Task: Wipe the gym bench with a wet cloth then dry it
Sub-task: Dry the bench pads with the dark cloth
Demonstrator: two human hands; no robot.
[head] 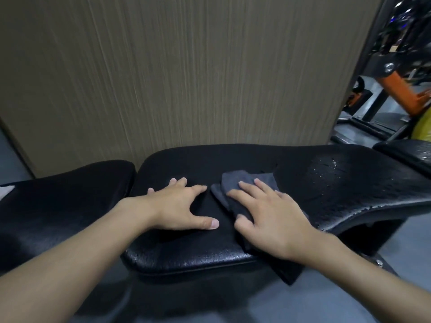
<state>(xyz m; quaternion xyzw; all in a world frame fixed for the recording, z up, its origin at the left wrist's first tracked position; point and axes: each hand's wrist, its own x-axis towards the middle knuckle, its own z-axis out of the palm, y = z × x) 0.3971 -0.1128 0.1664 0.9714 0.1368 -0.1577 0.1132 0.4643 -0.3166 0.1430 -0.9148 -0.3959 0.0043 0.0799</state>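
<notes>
Gym bench [186, 164]: black padded vinyl, middle pad fills the view, set against a wood-grain wall panel [163, 78]. Grey cloth [247, 180] lies on the middle pad, right of its centre. It runs from mid-pad back to the near edge, and a tail hangs over that edge.

Right hand [268, 217]: flat on the cloth, fingers straight and spread, palm pressing it down. Not clenched, no pinch. Looks like a broad-contact wiping hold.

Left hand [179, 206]: palm down on bare vinyl just left of the cloth, fingers spread, grasping nothing. Probably bracing body weight while leaning over.

Water droplets [331, 169] bead on the raised section toward the bench's right end, so that part is wet. Can't tell if the cloth is the wet or the dry one. Either way, my guess is the stroke heads right next.

Further out:
- separate pad [70, 194] past the left end, with a gap between
- grey floor [349, 299] below
- orange machine frame [401, 92] far right, blurred
</notes>
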